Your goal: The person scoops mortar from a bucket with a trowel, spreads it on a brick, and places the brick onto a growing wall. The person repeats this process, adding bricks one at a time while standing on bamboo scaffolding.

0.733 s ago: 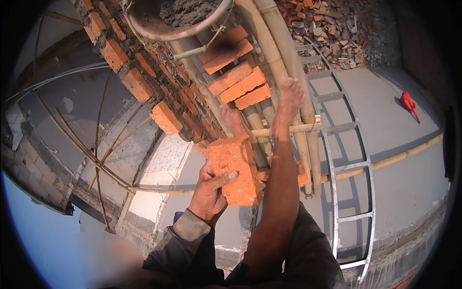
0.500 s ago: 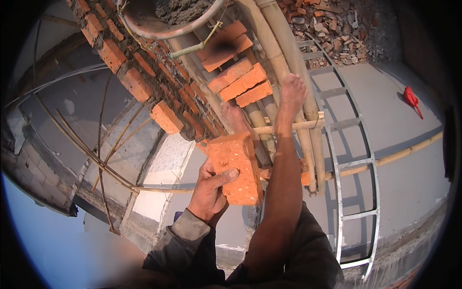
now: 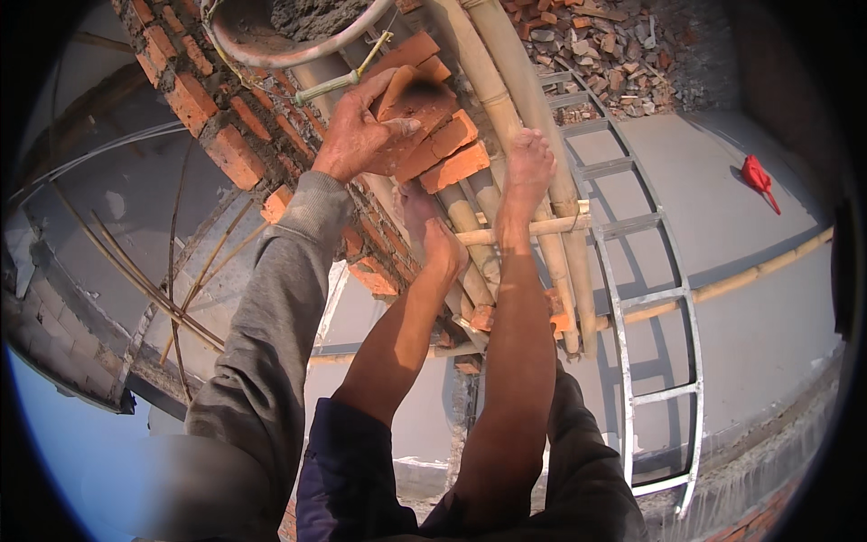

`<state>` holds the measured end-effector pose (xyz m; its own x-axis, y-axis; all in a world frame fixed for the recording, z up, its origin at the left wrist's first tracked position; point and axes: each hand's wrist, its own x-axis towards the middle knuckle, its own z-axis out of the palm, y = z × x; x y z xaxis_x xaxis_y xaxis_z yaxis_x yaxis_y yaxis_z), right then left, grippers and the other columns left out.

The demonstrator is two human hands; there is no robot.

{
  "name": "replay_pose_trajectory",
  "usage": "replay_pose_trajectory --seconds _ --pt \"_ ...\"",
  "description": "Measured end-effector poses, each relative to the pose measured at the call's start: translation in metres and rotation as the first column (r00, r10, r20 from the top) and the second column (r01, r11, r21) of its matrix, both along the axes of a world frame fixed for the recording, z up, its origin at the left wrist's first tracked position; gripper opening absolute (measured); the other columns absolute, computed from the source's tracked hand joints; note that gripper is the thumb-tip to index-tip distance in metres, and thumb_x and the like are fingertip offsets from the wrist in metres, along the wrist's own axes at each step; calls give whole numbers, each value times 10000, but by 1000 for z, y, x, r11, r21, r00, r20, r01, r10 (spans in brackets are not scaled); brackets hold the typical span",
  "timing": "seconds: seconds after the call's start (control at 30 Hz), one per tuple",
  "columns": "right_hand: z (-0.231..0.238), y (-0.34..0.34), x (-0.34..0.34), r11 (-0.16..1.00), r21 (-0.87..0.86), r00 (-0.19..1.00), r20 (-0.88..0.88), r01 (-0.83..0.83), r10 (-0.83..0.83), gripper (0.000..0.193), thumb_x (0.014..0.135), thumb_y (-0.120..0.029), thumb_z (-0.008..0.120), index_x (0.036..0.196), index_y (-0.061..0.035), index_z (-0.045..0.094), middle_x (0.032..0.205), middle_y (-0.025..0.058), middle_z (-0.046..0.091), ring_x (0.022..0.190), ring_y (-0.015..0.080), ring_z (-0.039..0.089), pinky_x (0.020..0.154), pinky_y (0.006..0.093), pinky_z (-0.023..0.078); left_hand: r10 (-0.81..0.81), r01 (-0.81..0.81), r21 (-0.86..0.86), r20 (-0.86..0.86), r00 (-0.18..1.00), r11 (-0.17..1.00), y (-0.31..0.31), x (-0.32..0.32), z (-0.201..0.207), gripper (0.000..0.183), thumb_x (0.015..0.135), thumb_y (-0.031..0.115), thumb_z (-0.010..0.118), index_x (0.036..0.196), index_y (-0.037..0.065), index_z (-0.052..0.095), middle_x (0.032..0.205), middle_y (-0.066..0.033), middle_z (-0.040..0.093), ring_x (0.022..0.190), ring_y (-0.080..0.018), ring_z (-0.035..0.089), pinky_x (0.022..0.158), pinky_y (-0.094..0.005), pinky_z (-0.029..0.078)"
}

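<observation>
My left hand [image 3: 354, 135], in a grey sleeve, reaches forward to the bricks stacked on the bamboo poles. Its fingers and thumb are closed round an orange brick [image 3: 395, 135], tilted over the stack. A dark blurred patch hides part of that brick's upper end. Against its near side lie more bricks [image 3: 456, 166], and others [image 3: 406, 54] show just beyond. To the left of the hand runs a partly built brick wall [image 3: 233, 155] with mortar between its bricks. My right hand is out of view.
A round tub [image 3: 298, 59] of wet mortar stands at the top. My bare feet [image 3: 526, 163] rest among bamboo poles [image 3: 506, 99]. Right of them leans a metal ladder [image 3: 664, 296], with brick rubble [image 3: 605, 54] behind and a red object [image 3: 759, 181] on the grey floor.
My left hand has moved forward from near my legs to the stack, its arm now stretched out. A brick is in its grip in both frames; whether it is the same one, I cannot tell.
</observation>
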<state>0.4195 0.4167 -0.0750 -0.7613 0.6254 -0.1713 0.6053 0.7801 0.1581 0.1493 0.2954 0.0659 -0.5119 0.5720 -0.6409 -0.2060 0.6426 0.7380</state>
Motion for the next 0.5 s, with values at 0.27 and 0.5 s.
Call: replay_pose_trajectory --seconds 0.27,0.5 --pt "151 62 -15 967 -241 997 -31 -82 77 395 891 -80 723 1246 -63 551 1133 95 663 1011 288 624 905 424 547 -441 259 -486 -306 844 834 1 -4 -10 646 975 260 689 1583 148 501 1320 -231 697 1191 -425 681 1052 -496 528" --pt "231 216 19 620 -779 992 -19 -93 124 891 536 -125 972 1336 -40 588 1169 163 672 1101 392 549 980 489 499 -512 95 -586 -604 611 805 0 27 -4 752 938 208 729 1635 215 447 1572 -245 457 1369 -475 508 1153 -607 386"
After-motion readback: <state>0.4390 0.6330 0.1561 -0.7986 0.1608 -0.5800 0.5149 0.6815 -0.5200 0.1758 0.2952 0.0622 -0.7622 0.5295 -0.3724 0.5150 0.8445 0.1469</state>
